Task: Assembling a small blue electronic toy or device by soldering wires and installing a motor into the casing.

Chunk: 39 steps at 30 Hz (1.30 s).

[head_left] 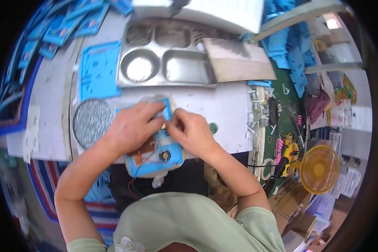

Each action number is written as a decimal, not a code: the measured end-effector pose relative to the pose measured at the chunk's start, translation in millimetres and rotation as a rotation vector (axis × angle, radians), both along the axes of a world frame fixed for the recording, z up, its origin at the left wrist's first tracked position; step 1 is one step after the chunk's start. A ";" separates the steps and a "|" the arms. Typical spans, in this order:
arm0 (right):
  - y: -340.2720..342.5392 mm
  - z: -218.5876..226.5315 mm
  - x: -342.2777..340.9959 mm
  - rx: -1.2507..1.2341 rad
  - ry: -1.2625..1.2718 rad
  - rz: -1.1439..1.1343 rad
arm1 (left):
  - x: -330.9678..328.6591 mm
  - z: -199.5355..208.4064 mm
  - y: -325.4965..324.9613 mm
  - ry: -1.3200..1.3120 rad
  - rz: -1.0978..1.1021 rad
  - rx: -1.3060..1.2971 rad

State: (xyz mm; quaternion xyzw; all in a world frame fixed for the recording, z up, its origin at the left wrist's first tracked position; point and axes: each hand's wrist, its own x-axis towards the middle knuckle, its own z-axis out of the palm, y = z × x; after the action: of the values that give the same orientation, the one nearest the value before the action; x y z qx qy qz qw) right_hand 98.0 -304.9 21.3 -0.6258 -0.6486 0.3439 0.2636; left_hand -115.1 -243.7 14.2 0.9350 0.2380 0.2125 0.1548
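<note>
A blue plastic panel assembly lies at the table's near edge, on a pale backing. It carries a brown board, a small round dark part and thin wires hanging below. My left hand rests over its upper left, with fingers curled in near the top. From the other side my right hand meets it, thumb and forefinger pinched together at the panel's upper right edge. Whatever lies between the fingertips of either hand is too small or hidden to make out. Both hands are slightly blurred.
Left of my hands stands a round tin full of small metal pieces. Beyond are a blue panel, a steel compartment tray and a cardboard sheet. Blue panels pile up far left. At right stands a yellow fan.
</note>
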 end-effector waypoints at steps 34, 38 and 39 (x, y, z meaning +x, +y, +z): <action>-18.8 130.0 250.3 0.863 0.301 -0.647 | -16.0 67.9 -35.2 -0.555 0.341 -0.925; -50.6 75.4 112.9 0.436 0.565 -0.402 | 12.6 56.3 -53.3 -0.871 0.091 -1.145; -42.7 60.2 78.0 0.347 0.738 -0.371 | 8.8 54.5 -59.8 -0.882 0.131 -1.127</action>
State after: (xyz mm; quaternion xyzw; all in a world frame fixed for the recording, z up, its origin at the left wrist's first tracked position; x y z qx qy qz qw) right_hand 176.1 -347.7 81.6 -0.5136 -0.4361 0.3772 0.6354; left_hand -106.3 -303.5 68.7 0.5236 0.2826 0.4242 0.6826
